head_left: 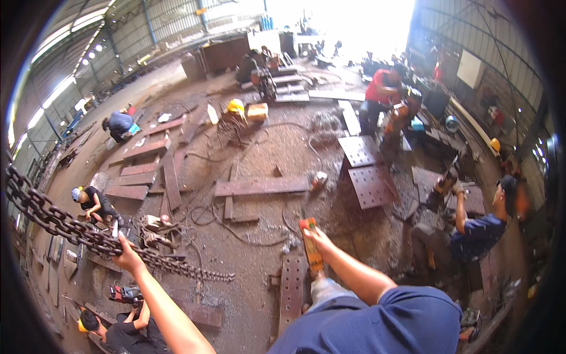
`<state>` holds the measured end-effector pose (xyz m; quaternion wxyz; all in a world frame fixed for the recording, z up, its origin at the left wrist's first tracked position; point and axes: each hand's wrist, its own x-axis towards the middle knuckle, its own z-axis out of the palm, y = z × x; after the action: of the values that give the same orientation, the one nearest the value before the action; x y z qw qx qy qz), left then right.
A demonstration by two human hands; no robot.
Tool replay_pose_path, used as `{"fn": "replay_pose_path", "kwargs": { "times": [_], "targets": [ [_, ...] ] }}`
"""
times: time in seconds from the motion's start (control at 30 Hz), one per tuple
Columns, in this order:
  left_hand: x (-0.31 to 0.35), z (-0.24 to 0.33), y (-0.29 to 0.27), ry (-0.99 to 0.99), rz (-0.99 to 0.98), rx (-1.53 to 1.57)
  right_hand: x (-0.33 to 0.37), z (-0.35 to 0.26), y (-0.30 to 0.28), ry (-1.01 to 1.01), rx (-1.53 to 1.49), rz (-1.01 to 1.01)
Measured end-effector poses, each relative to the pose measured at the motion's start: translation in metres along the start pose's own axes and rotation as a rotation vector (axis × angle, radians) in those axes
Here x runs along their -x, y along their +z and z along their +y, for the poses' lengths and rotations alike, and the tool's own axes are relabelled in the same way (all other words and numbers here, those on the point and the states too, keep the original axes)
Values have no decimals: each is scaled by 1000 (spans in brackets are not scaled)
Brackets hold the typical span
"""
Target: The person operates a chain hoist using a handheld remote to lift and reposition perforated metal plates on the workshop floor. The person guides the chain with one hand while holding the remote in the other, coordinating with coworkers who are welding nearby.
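Observation:
A heavy dark steel chain (71, 227) runs slantwise from the upper left down to its loose end near the middle. My left hand (127, 255), arm stretched out, is closed around the chain partway along. In front of my body, my right hand (319, 237) grips an orange crane pendant control (312, 246) with red and green at its upper end. Just left of the pendant, a long steel plate (291, 292) with rows of holes lies on the ground.
Flat steel bars (262, 186) lie ahead, with cables (242, 239) looping over the dirt floor. Perforated plates (372, 186) rest ahead right. A worker in dark blue (480, 236) handles a machine at right; other workers crouch at left (97, 206) and lower left (124, 330).

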<state>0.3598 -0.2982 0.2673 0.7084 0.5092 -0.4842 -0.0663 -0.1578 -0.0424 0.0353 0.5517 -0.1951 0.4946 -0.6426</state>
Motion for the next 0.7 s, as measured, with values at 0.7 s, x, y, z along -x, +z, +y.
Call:
{"fn": "replay_pose_path", "kwargs": {
  "times": [0.7],
  "targets": [
    [55,92,100,-4,-231,452,12,-103,42,10,-113,-131]
  ]
}}
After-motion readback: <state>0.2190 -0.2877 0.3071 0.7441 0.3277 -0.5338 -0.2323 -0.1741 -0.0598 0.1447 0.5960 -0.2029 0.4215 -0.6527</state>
